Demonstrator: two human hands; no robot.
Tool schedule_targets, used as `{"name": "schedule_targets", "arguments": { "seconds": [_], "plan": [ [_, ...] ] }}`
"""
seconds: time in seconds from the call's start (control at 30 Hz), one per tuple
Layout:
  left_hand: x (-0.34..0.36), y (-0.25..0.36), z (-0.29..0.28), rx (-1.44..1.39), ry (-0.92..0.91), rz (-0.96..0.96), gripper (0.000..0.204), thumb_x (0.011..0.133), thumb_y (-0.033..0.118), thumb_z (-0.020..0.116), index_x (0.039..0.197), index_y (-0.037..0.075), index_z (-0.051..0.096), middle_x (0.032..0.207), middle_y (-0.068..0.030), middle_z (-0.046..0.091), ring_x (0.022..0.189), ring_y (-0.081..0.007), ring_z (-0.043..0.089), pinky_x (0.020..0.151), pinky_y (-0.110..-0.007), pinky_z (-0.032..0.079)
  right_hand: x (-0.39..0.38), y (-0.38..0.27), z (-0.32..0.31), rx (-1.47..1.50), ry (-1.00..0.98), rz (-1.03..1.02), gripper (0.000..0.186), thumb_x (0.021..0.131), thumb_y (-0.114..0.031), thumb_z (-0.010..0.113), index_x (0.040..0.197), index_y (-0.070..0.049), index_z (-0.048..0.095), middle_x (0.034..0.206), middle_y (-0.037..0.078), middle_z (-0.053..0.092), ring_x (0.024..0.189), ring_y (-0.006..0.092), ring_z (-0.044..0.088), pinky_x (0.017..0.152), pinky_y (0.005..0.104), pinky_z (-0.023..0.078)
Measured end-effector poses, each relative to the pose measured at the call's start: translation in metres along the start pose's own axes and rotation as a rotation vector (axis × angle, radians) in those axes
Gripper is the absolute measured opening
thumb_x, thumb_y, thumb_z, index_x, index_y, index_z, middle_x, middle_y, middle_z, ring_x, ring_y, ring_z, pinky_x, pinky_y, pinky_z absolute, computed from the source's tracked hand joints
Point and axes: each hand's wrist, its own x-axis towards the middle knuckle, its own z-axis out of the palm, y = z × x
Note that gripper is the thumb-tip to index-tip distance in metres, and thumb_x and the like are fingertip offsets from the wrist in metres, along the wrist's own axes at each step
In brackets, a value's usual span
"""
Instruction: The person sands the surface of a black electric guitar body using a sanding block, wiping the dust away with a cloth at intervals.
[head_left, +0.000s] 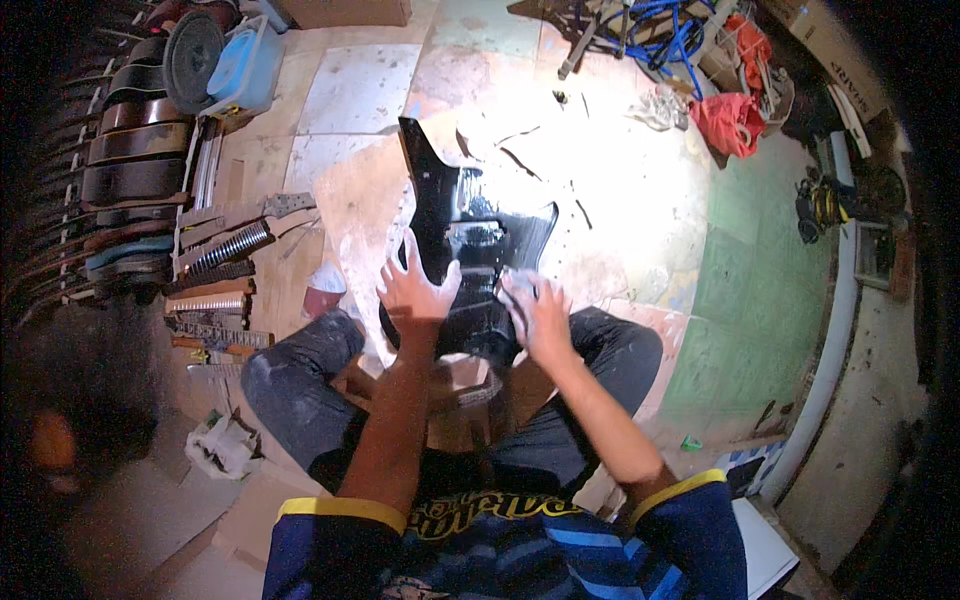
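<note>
A glossy black electric guitar body [432, 205] with pointed horns lies in front of me, between my bent legs. White light glares off its wet-looking surface. My left hand [416, 298] rests on its left side, fingers spread and pale with dust or residue. On the right side of the body, my right hand [541, 312] is curled, its fingers bent around something dark and flat that I cannot make out. A red and white cup [324, 291] stands left of the guitar body. Under the near end, a round container [470, 380] is partly hidden.
Guitar necks and files [228, 250] lie at my left, near a row of guitar bodies [135, 145]. A blue-lidded tub [243, 70] stands behind them. At the far right are blue cables [668, 38] and a red bag [728, 124]. Dark scraps [520, 158] litter the floor.
</note>
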Motion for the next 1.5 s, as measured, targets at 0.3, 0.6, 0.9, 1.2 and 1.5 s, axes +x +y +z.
{"name": "schedule_targets", "arguments": {
  "seconds": [0.3, 0.6, 0.9, 1.2, 1.5],
  "plan": [
    [0.002, 0.005, 0.013, -0.005, 0.049, 0.024, 0.097, 0.08, 0.058, 0.074, 0.16, 0.02, 0.034, 0.138, -0.0249, 0.053, 0.126, -0.0427, 0.052, 0.101, -0.061, 0.042, 0.017, 0.016, 0.016, -0.095, 0.143, 0.164, 0.036, 0.095, -0.02, 0.066, 0.131, -0.02, 0.065, 0.132, 0.019, 0.057, 0.119, 0.0426, 0.054, 0.102, 0.0575, 0.042],
    [0.002, 0.004, -0.005, -0.054, 0.001, 0.04, 0.103, 0.076, 0.058, 0.077, 0.16, 0.016, 0.034, 0.145, -0.023, 0.048, 0.128, -0.0421, 0.051, 0.101, -0.061, 0.042, 0.095, 0.009, -0.03, 0.026, 0.305, 0.24, 0.04, 0.093, -0.016, 0.067, 0.132, -0.009, 0.064, 0.125, 0.017, 0.062, 0.117, 0.0396, 0.054, 0.103, 0.0475, 0.041],
    [0.009, 0.01, -0.021, -0.111, -0.22, -0.02, 0.108, 0.074, 0.055, 0.076, 0.163, 0.021, 0.025, 0.154, -0.023, 0.038, 0.138, -0.0412, 0.041, 0.11, -0.061, 0.034, 0.079, 0.023, -0.015, -0.009, 0.241, 0.083, 0.041, 0.095, -0.018, 0.066, 0.135, -0.012, 0.063, 0.125, 0.022, 0.06, 0.118, 0.0417, 0.055, 0.105, 0.0508, 0.04],
    [0.008, -0.001, -0.008, -0.045, -0.179, 0.033, 0.104, 0.077, 0.052, 0.073, 0.164, 0.024, 0.023, 0.15, -0.024, 0.041, 0.135, -0.0418, 0.042, 0.109, -0.061, 0.035, 0.006, -0.003, 0.007, 0.033, 0.185, 0.074, 0.042, 0.092, -0.014, 0.069, 0.133, -0.012, 0.064, 0.127, 0.021, 0.061, 0.116, 0.0409, 0.057, 0.102, 0.0491, 0.044],
    [0.011, -0.001, -0.012, -0.011, -0.223, -0.017, 0.103, 0.077, 0.052, 0.073, 0.164, 0.026, 0.023, 0.152, -0.0233, 0.039, 0.136, -0.0412, 0.042, 0.11, -0.061, 0.034, 0.024, 0.006, 0.007, 0.069, 0.183, 0.047, 0.043, 0.091, -0.02, 0.072, 0.134, -0.015, 0.065, 0.129, 0.02, 0.06, 0.119, 0.0408, 0.054, 0.104, 0.0509, 0.04]
  ]
}}
